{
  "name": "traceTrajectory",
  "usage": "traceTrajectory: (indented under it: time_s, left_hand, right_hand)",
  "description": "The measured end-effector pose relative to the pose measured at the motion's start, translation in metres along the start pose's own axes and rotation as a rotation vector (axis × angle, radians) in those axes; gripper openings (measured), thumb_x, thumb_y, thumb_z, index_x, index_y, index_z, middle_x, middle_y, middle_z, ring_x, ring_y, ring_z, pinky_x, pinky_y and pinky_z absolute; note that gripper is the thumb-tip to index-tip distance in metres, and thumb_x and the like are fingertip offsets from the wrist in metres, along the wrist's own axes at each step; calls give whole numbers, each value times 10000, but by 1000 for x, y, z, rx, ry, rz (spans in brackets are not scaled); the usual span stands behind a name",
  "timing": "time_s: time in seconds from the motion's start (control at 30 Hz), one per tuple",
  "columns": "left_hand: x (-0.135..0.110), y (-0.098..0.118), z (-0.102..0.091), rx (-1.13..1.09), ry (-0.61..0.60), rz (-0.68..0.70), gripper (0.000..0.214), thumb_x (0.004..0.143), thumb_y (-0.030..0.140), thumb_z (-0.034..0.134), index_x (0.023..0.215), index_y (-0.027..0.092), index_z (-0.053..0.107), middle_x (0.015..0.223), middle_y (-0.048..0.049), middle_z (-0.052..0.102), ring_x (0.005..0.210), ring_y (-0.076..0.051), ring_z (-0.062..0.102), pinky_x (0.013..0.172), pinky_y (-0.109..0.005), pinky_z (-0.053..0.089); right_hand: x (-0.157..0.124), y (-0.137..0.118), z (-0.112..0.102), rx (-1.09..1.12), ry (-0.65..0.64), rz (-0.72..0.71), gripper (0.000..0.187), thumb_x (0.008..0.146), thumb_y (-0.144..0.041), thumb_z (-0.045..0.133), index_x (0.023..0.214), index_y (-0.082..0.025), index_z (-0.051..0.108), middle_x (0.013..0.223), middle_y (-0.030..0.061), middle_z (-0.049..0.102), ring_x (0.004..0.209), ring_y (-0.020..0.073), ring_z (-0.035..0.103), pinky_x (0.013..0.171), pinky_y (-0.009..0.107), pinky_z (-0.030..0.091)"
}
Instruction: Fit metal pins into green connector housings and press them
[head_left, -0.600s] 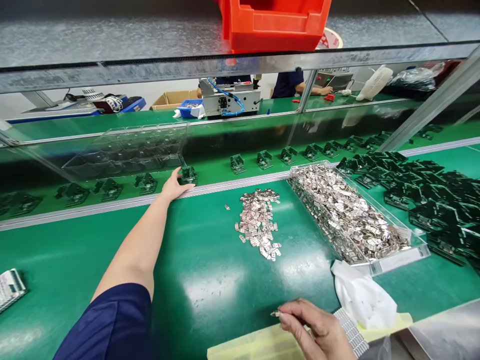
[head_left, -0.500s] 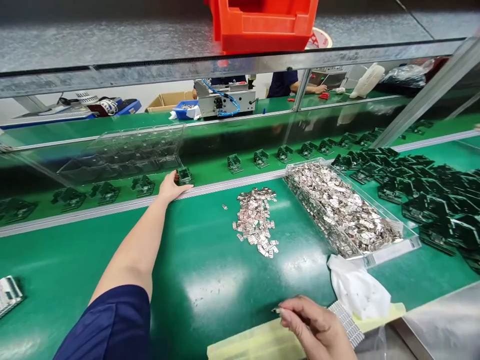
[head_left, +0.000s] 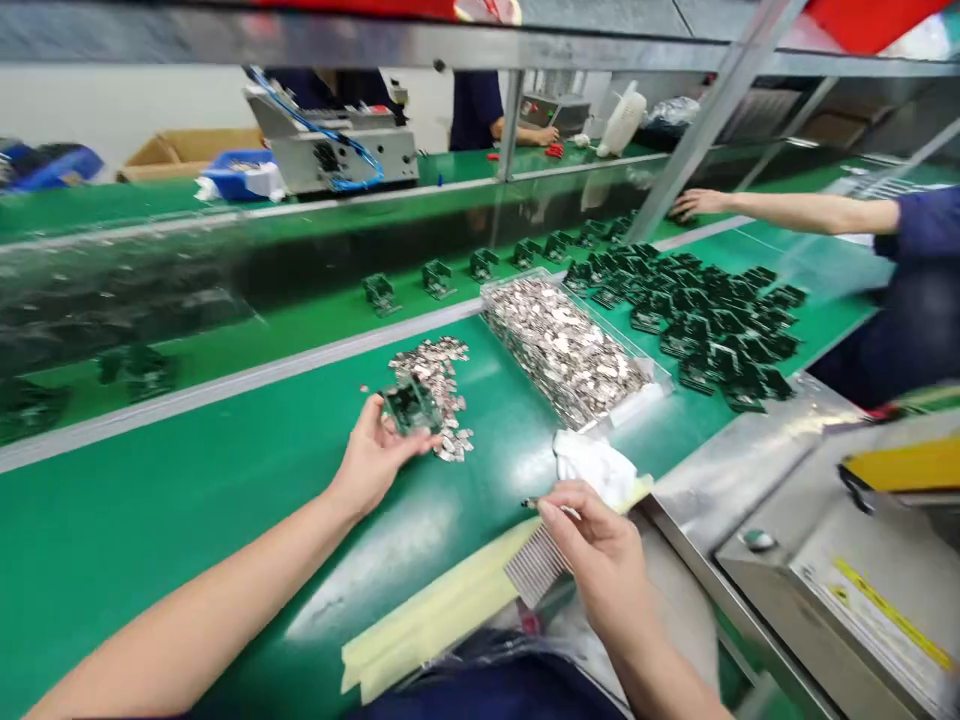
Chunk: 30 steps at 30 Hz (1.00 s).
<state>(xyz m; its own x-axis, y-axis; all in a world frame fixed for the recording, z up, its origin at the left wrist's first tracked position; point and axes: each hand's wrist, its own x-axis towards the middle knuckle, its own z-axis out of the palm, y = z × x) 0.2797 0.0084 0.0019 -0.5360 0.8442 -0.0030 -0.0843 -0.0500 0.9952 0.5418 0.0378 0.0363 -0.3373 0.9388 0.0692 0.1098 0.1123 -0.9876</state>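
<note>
My left hand (head_left: pixel 369 458) grips a green circuit board assembly (head_left: pixel 414 406) by its edge, above the bench and in front of a loose pile of small metal plates (head_left: pixel 448 372). Thumb and fingers of my right hand (head_left: pixel 600 545) are pinched on a small metal piece (head_left: pixel 530 503), mostly covered by the fingertips. Below that hand, a strip of narrow metal pieces in a row (head_left: pixel 536 568) lies by yellow tape (head_left: pixel 427 632) on the bench edge. A white cloth (head_left: pixel 592 465) is just behind the right hand.
A clear tray (head_left: pixel 660 382) full of metal plates stands right of the pile. Many more board assemblies (head_left: pixel 697 315) are heaped beyond it, and others (head_left: pixel 379 293) sit along the green belt (head_left: pixel 300 335). A co-worker's arm (head_left: pixel 810 212) reaches in from the right. A metal machine (head_left: pixel 847 560) stands lower right.
My left hand has brought a board assembly from the belt towards me, over the bench. My right hand still pinches its small piece. The view has turned right, bringing a co-worker's arm into sight.
</note>
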Motion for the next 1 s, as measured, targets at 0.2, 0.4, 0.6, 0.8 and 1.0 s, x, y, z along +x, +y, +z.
traceTrajectory:
  time_s: [0.2,0.4,0.6,0.8,1.0]
  left_hand:
    - [-72,6,78,-167,-459,-60,470,784,246,738,1184,323,506,965,-19,646,764,-141,669,694,-263,596]
    - [-84,3,104,-126,-512,-39,420,811,249,710,1179,338,530,928,-16,643,802,-157,646,703,-249,556]
    - [-92,0,107,-82,-506,-3,409,814,231,705,1168,350,539,909,2,622,750,-121,609,669,-205,527]
    - [-94,-8,106,-11,-513,104,344,889,228,608,1214,284,511,892,-7,592,719,-106,566,663,-206,516]
    - [-96,-14,102,100,-484,126,306,909,258,581,1207,254,510,768,12,558,628,-95,515,574,-184,469]
  right_hand:
    - [-11,5,-10,-9,87,-17,127,827,-293,668,756,-193,701,1162,119,610,1166,264,557,999,409,438]
    - [-19,9,-19,-73,109,-57,82,820,-233,645,752,-206,679,1283,117,575,1236,262,522,1058,439,389]
    - [-22,12,-19,-87,123,-44,113,830,-242,649,727,-200,671,1276,120,574,1217,265,536,1069,440,375]
    - [-24,14,-19,-95,151,-47,115,807,-218,659,697,-193,639,1147,110,603,1102,247,587,958,382,447]
    - [-26,17,-15,-13,130,6,97,827,-241,648,750,-188,671,919,71,626,870,190,619,720,278,495]
